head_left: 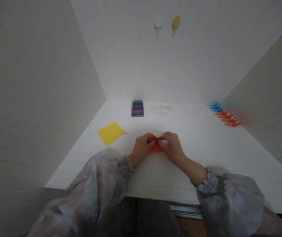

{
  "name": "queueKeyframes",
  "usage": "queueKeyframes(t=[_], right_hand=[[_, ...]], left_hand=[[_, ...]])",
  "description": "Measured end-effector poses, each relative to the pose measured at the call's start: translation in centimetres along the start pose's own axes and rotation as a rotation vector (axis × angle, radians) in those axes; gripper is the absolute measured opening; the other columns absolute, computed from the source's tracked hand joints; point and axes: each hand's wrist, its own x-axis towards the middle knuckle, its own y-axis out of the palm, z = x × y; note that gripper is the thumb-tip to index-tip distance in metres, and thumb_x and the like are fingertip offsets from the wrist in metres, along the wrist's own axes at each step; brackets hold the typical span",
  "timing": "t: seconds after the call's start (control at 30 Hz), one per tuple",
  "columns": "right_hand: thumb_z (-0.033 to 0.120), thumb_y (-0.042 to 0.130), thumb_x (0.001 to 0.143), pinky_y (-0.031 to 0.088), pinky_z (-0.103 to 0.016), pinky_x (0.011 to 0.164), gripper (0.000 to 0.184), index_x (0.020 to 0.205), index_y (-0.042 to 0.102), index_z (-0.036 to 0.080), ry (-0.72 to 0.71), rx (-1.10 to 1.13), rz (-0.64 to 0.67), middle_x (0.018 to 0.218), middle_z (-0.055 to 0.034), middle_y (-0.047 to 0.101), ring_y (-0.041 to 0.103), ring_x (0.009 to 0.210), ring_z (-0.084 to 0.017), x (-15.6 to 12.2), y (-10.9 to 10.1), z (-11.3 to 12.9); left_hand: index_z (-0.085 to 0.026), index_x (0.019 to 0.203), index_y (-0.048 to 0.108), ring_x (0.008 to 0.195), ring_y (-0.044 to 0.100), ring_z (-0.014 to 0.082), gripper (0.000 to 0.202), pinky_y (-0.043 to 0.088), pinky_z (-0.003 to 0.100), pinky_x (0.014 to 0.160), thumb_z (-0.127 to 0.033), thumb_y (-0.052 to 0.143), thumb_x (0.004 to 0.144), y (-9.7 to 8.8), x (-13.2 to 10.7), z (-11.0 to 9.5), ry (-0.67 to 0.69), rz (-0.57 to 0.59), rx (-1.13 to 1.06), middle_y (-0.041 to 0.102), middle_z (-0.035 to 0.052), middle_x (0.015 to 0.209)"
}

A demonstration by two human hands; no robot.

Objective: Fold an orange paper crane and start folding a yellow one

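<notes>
A small red piece of folded paper (156, 147) is held between my two hands over the white table. My left hand (143, 146), with a ring on one finger, pinches its left side. On the opposite side, my right hand (172, 144) grips the upper right edge between thumb and fingers. The paper's exact folds are partly hidden by my fingers. To the left lies a flat yellow sheet of paper (110, 133), with a tiny red bit at its right corner.
Several blue paper cranes (216, 106) and orange paper cranes (228, 118) stand in a row along the right wall. A blurred dark phone-like object (137, 108) sits near the back wall. Two hooks, one white (158, 22) and one yellow (176, 22), are on that wall.
</notes>
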Motion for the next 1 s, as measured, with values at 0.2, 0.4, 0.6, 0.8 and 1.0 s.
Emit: queueKeyframes(t=[0.2, 0.4, 0.6, 0.8, 1.0], right_hand=[[0.016, 0.055, 0.067, 0.036, -0.033, 0.069, 0.006, 0.062, 0.057, 0.017, -0.029, -0.045, -0.008, 0.067, -0.0034, 0.057, 0.052, 0.071, -0.018, -0.1, 0.2, 0.0], [0.016, 0.052, 0.071, 0.037, -0.034, 0.07, 0.008, 0.071, 0.06, 0.017, -0.146, -0.011, -0.024, 0.074, -0.0054, 0.059, 0.051, 0.074, -0.019, -0.3, 0.3, -0.2], [0.016, 0.05, 0.074, 0.038, -0.035, 0.071, 0.015, 0.082, 0.062, 0.018, -0.215, -0.016, -0.018, 0.082, -0.0073, 0.059, 0.05, 0.079, -0.019, -0.6, 0.3, -0.6], [0.016, 0.048, 0.076, 0.038, -0.034, 0.071, 0.021, 0.092, 0.062, 0.018, -0.261, -0.083, 0.012, 0.084, -0.0083, 0.059, 0.049, 0.078, -0.019, -0.8, 0.1, -0.9], [0.018, 0.047, 0.077, 0.037, -0.033, 0.068, 0.021, 0.091, 0.063, 0.02, -0.313, -0.118, 0.075, 0.076, -0.0065, 0.058, 0.048, 0.073, -0.018, -0.6, -0.3, -0.6]], left_hand=[[-0.015, 0.075, 0.059, 0.055, 0.05, 0.0082, 0.013, 0.038, 0.019, 0.052, -0.022, 0.048, 0.073, 0.2, -0.1, 0.2, -0.016, 0.007, 0.041, 0.058, -0.0015, 0.062], [-0.015, 0.074, 0.057, 0.057, 0.05, 0.0089, 0.013, 0.038, 0.02, 0.054, -0.023, 0.048, 0.072, 0.0, 0.1, 0.5, -0.025, -0.023, 0.07, 0.057, -0.0015, 0.063], [-0.015, 0.075, 0.058, 0.059, 0.051, 0.0093, 0.014, 0.041, 0.02, 0.056, -0.025, 0.049, 0.071, 0.0, 0.4, 0.7, -0.05, -0.027, -0.041, 0.058, -0.0008, 0.065], [-0.014, 0.076, 0.057, 0.061, 0.053, 0.0096, 0.015, 0.043, 0.021, 0.058, -0.023, 0.047, 0.071, 0.2, 0.7, 0.9, -0.088, 0.022, -0.267, 0.058, 0.0002, 0.067], [-0.014, 0.079, 0.059, 0.064, 0.053, 0.01, 0.017, 0.043, 0.021, 0.061, -0.02, 0.046, 0.07, 0.2, 0.6, 1.1, -0.09, 0.0, -0.243, 0.059, 0.0, 0.07]])
